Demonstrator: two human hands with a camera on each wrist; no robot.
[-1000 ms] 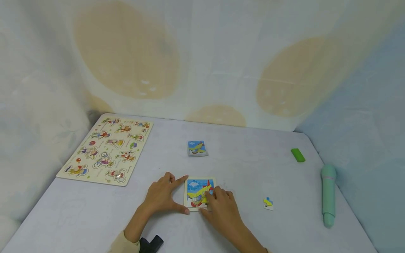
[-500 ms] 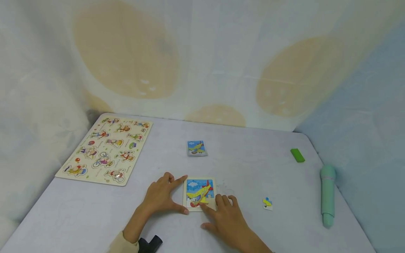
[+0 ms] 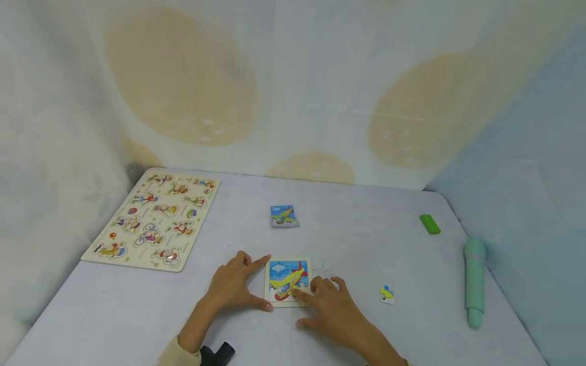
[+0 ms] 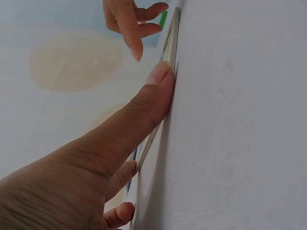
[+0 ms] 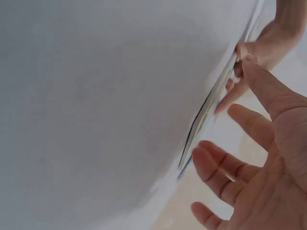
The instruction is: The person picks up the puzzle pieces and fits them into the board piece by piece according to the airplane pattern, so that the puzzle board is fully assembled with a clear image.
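A small square airplane puzzle (image 3: 288, 281) in a pale frame lies near the table's front edge. My left hand (image 3: 235, 284) rests flat beside it, with forefinger along the top left corner and thumb against the lower left corner; the thumb (image 4: 158, 91) presses the frame's edge (image 4: 170, 40). My right hand (image 3: 331, 310) hovers at the lower right of the puzzle with fingers spread and relaxed, the forefinger tip touching its lower edge. The puzzle's edge (image 5: 206, 112) shows thin in the right wrist view. A loose puzzle piece (image 3: 387, 294) lies to the right.
A wooden peg board with cartoon figures (image 3: 153, 218) lies at the left. A small airplane picture card (image 3: 283, 215) sits behind the puzzle. A green block (image 3: 430, 223) and a mint-green toy microphone (image 3: 473, 279) lie at the right. A draped cloth backs the table.
My right hand has drawn back off the puzzle's face toward its lower right corner, and its fingers have spread. The left hand has stayed in place.
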